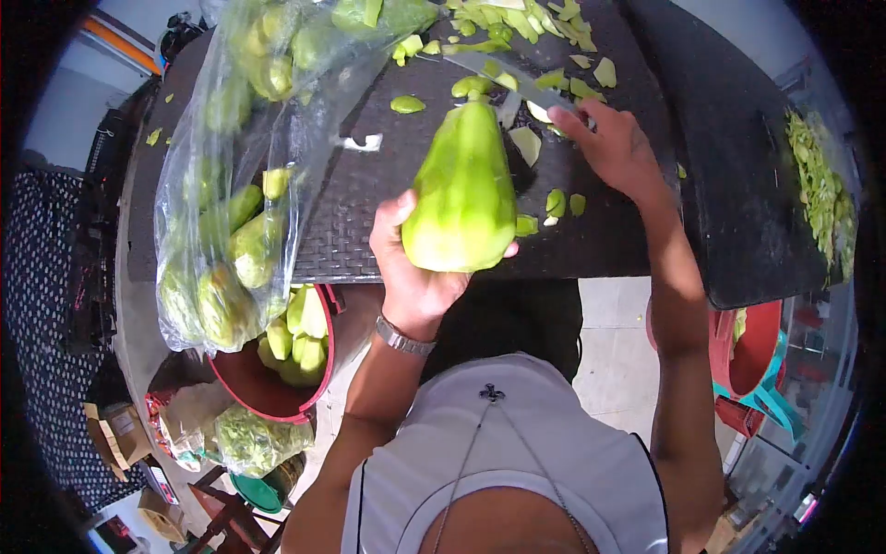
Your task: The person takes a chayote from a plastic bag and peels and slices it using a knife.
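My left hand (413,268) is wrapped around the lower part of a large, pear-shaped, light green fruit (461,189). Its surface shows long flat facets, as if peeled, and its narrow end points away from me. I cannot tell its exact kind. To the right of it, my right hand (614,148) is closed on a knife (517,85), whose long blade reaches up and left, past the fruit's tip. The knife's handle is mostly hidden by my fingers. Green peelings (526,146) lie scattered on the dark woven tabletop (355,208) around the fruit.
A clear plastic bag (318,166) of whole green fruits hangs over the table's left edge. Below it stands a red bucket (318,392) holding pale green pieces. Greens (817,185) lie on a dark surface at right, above another red bucket (752,355). More peelings (526,23) are heaped at the back.
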A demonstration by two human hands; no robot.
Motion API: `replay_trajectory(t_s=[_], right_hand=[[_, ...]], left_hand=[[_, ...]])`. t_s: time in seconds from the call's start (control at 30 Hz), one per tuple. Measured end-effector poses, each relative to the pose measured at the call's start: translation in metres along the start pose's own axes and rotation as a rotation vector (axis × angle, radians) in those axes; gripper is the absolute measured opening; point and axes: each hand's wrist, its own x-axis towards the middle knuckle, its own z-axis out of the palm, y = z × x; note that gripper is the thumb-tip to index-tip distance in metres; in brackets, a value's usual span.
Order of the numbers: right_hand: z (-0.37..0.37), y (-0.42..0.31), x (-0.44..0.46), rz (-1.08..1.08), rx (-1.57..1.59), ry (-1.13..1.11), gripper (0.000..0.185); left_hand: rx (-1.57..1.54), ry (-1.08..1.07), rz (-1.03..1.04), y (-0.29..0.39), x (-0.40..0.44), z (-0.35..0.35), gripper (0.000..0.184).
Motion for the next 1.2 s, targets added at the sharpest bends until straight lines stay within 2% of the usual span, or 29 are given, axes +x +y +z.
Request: replay_trajectory(t_s=[0.07, 0.13, 0.2, 0.27, 0.37, 0.5, 0.6, 0.77, 0.87, 0.93, 0.97, 1.0, 1.07, 1.17, 1.2], right_hand=[[-0.003, -0.012, -0.002, 0.260, 0.080, -0.135, 0.049], [-0.011, -0.034, -0.014, 0.229, 0.233, -0.166, 0.051], [-0.017, -0.059, -0.032, 0.131, 0.340, -0.191, 0.054], [-0.018, -0.080, -0.053, -0.013, 0.403, -0.214, 0.058], [-0.007, -0.085, -0.067, -0.250, 0.275, -0.177, 0.050], [-0.006, -0.083, -0.066, -0.337, 0.189, -0.128, 0.054], [-0.007, -0.081, -0.064, -0.370, 0.214, -0.132, 0.056], [-0.005, -0.080, -0.068, -0.368, 0.153, -0.133, 0.062], [-0.009, -0.077, -0.065, -0.348, 0.179, -0.218, 0.058], [-0.006, -0.057, -0.054, -0.314, 0.229, -0.191, 0.049], [-0.002, -0.039, -0.045, -0.139, 0.198, -0.220, 0.040], [-0.003, -0.036, -0.046, -0.130, 0.231, -0.229, 0.040], [-0.006, -0.033, -0.044, -0.129, 0.292, -0.255, 0.040], [-0.004, -0.057, -0.043, -0.267, 0.239, -0.207, 0.049], [-0.003, -0.060, -0.045, -0.308, 0.211, -0.187, 0.053]], left_hand=[[-0.008, 0.119, 0.075, 0.004, 0.008, -0.002, 0.062], [0.013, 0.202, 0.119, 0.008, 0.015, -0.002, 0.055], [0.066, 0.261, 0.127, 0.011, 0.019, -0.001, 0.050], [-0.005, 0.187, 0.120, 0.008, 0.017, -0.017, 0.050], [-0.041, 0.186, 0.056, 0.004, 0.015, -0.022, 0.049], [0.011, 0.091, -0.042, 0.001, 0.016, -0.028, 0.048], [-0.125, 0.116, -0.096, 0.000, 0.018, -0.028, 0.045], [-0.206, 0.115, -0.096, -0.004, 0.017, -0.029, 0.052], [-0.350, 0.176, -0.045, -0.004, 0.021, -0.044, 0.056], [-0.287, 0.131, -0.025, 0.000, 0.020, -0.041, 0.059], [-0.149, 0.063, -0.006, 0.004, 0.018, -0.034, 0.059], [-0.013, -0.001, 0.023, 0.008, 0.015, -0.023, 0.060], [-0.116, 0.027, 0.003, 0.010, 0.019, -0.031, 0.061], [-0.381, 0.181, -0.071, 0.006, 0.017, -0.037, 0.068], [-0.304, 0.130, -0.063, 0.003, 0.014, -0.038, 0.069]])
